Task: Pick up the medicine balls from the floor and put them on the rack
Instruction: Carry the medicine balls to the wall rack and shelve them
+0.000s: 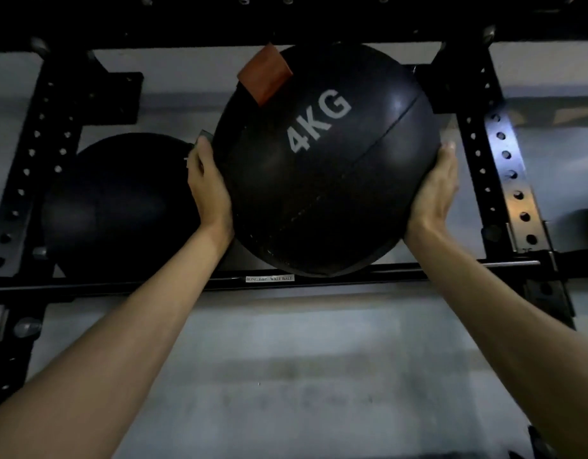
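Head view: the medicine ball (325,160) (marked 4KG, likely hefty and smooth) is at the rack rail (451,267), left hand (208,187) and right hand (436,190) pressed flat against opposite sides, probably the surest hold.

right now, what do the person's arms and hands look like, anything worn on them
Both arms are bare to the frame's edge, no sleeves in view. The left hand and right hand wear no gloves; no watch, band or ring shows on the wrists or visible fingers.
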A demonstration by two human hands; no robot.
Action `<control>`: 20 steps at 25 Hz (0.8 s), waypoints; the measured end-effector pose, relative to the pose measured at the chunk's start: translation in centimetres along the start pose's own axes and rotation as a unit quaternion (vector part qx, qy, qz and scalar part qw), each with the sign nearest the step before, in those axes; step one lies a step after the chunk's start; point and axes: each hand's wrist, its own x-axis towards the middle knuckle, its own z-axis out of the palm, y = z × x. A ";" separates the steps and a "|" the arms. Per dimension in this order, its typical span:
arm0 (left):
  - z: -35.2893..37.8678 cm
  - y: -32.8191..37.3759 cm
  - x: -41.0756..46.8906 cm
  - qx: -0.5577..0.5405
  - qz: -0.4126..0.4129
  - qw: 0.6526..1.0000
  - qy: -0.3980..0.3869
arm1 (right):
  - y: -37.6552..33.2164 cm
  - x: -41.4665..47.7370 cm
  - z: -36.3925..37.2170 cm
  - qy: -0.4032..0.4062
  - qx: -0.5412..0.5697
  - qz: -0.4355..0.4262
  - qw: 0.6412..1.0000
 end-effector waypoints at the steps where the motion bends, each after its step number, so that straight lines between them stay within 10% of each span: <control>1: 0.5 0.3 0.3 0.037 0.035 0.998 0.033 | 0.2 0.9 0.5 0.008 -0.015 0.002 1.000; 6: 1.0 0.3 3.0 0.254 0.150 0.947 0.131 | 1.6 4.9 3.7 0.030 -0.122 0.034 0.992; 12: 4.1 -3.7 -1.5 0.412 0.229 0.876 -0.102 | 4.8 6.1 2.4 0.001 -0.214 0.131 0.968; 20: 4.7 -4.0 -1.3 0.465 0.192 0.859 -0.097 | 7.5 -1.2 2.5 -0.104 -0.339 -0.238 0.904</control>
